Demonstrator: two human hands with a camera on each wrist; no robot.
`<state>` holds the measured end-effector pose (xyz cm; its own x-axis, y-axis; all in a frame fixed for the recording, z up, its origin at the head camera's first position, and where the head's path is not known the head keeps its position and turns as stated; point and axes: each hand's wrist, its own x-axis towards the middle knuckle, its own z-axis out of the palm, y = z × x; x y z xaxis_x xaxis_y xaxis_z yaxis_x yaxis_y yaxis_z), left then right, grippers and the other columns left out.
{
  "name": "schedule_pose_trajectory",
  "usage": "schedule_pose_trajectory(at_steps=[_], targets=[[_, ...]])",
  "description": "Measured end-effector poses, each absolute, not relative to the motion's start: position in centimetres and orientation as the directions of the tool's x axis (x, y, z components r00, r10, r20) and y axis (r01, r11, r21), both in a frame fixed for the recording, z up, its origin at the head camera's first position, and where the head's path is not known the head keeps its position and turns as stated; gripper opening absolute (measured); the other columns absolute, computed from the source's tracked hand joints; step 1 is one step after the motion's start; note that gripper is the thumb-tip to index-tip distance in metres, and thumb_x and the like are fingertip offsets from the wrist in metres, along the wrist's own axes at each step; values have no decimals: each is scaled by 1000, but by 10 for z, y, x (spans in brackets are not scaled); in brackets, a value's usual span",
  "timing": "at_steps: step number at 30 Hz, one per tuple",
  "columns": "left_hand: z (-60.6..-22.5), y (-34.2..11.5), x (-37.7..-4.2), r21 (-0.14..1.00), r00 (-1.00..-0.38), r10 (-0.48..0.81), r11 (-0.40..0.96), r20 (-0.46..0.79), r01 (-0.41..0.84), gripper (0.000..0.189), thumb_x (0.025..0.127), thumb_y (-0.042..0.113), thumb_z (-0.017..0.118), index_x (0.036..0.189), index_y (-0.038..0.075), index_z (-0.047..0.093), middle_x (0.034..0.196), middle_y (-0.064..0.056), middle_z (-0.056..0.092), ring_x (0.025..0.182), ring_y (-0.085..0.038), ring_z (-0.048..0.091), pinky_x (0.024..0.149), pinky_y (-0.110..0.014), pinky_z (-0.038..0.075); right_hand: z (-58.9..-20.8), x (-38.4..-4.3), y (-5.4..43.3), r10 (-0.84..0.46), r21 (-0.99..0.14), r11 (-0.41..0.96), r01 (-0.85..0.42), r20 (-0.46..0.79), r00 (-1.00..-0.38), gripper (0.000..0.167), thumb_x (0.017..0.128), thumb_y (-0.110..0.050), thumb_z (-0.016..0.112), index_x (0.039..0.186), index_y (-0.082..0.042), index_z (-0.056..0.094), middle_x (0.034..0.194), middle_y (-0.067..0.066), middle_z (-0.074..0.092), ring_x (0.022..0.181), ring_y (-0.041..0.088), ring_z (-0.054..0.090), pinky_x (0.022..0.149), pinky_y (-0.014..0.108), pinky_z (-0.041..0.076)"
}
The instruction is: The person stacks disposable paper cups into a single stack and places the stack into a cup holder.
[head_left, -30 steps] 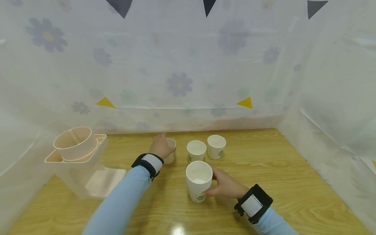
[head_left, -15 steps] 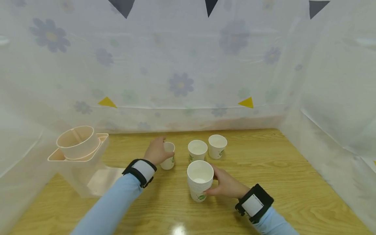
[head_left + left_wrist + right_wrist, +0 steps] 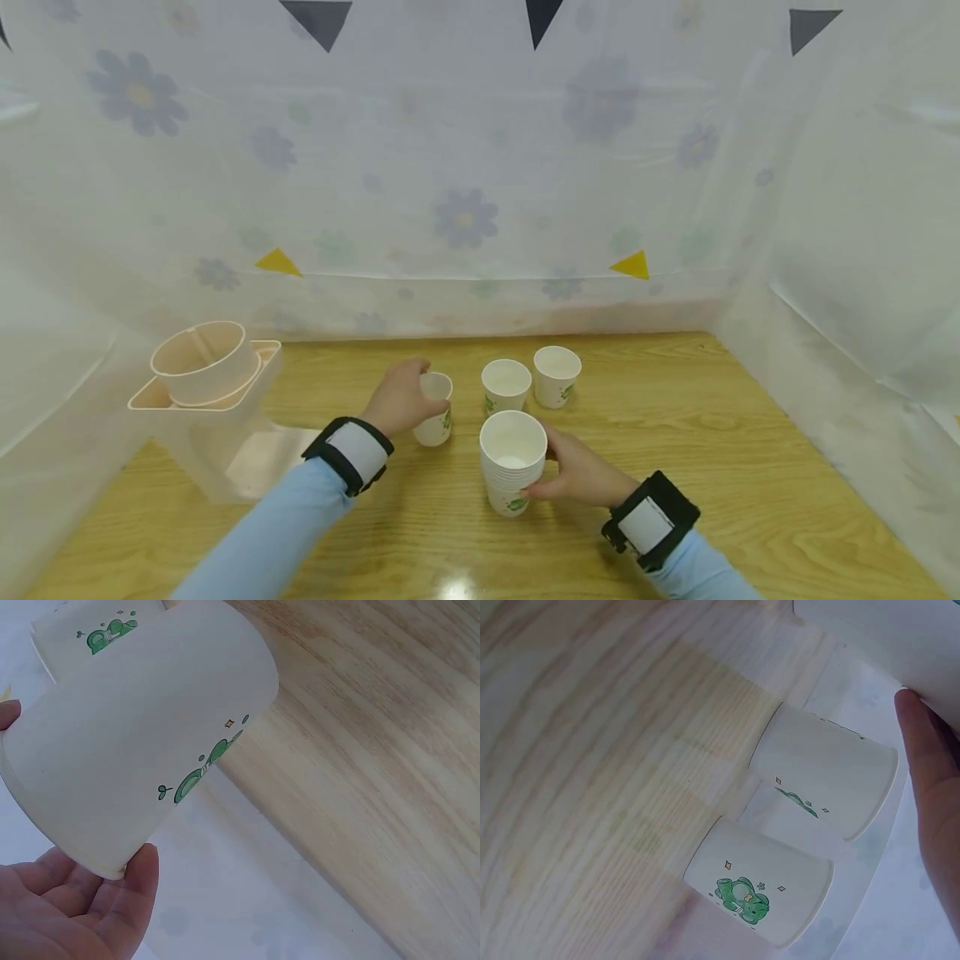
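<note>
In the head view my left hand (image 3: 397,400) holds a white paper cup (image 3: 433,428) upright, thumb and fingers at its rim. The left wrist view shows this cup (image 3: 135,742) from the side, with a green print on its wall. My right hand (image 3: 581,475) grips a stack of nested paper cups (image 3: 510,471) in front of me, thumb on the near side; part of its fingers is hidden behind the stack. Two single paper cups stand behind the stack, a nearer cup (image 3: 506,385) and a farther cup (image 3: 557,377); both mouths face up.
On the left of the wooden table (image 3: 675,433) stands a cream plastic appliance-like stand (image 3: 202,442) with a round bowl (image 3: 202,367) on top, close to my left forearm. A flower-patterned white sheet (image 3: 375,200) hangs behind the table and along both sides.
My left hand has drawn its cup from the back of the table towards me, close to the left of the stack. My right hand and the stack have stayed put.
</note>
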<state>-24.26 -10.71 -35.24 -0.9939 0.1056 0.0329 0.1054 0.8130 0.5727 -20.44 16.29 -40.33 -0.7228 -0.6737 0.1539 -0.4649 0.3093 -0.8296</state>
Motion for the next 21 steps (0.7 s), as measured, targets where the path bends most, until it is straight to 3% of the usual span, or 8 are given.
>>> schedule_pose_trajectory(at_steps=[21], targets=[[-317, -97, -227, 591, -974, 200, 775, 108, 225, 63, 77, 33, 74, 128, 1, 54, 122, -16, 60, 106, -30, 58, 83, -43, 50, -401, -204, 164, -672, -819, 317, -479, 163, -723, 76, 73, -19, 79, 135, -3, 39, 126, 12, 56, 109, 10, 56, 91, 27, 48]])
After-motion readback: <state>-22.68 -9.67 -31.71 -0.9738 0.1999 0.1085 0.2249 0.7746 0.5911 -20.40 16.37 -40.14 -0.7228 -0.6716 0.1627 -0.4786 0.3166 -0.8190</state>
